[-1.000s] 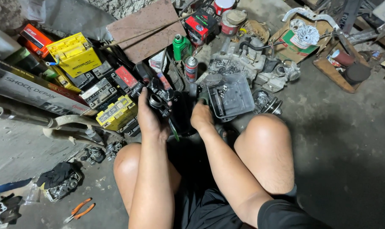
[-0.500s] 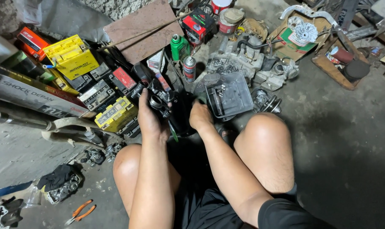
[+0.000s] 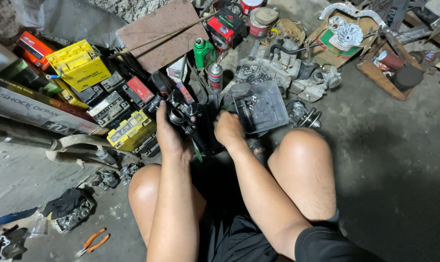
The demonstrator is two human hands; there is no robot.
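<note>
Gripping a black metal engine part [image 3: 181, 114], the left hand [image 3: 170, 138] holds it up; the right hand [image 3: 228, 128] rests curled beside a clear plastic tray [image 3: 261, 106], its hold impossible to tell.

batteries [image 3: 118, 114] left, tray [image 3: 261, 106] right — pliers [image 3: 93, 241] nearer

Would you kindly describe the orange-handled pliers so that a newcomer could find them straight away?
Start at the person's left knee and look down toward the bottom-left corner of the concrete floor. There lie the pliers, apart from the pile of batteries and parts higher up. They are the only tool there with two bright orange handles, spread slightly open.
</note>
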